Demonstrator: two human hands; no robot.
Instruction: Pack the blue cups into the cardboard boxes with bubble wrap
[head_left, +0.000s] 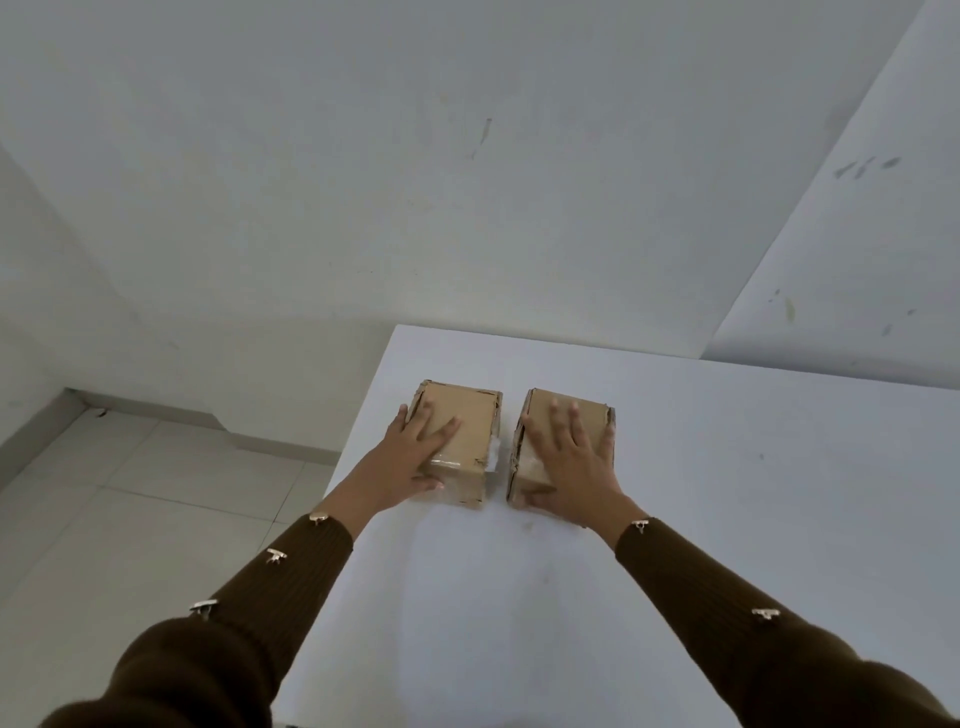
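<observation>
Brown sleeves (249, 597) reach across white table (727, 467)

Both arms stretch forward from the near edge. Left hand (410, 457) lies flat, fingers spread, on the lid of the left box (470, 415), thumb against its near side. Right hand (571, 462) presses likewise, fingers spread, on the right box (592, 415). Both boxes stand shut, just beside each other, near the table's left edge. Bubble wrap (493, 452) pokes from the left box's right seam. Beyond: tiled floor (130, 493), white wall (467, 182)
</observation>
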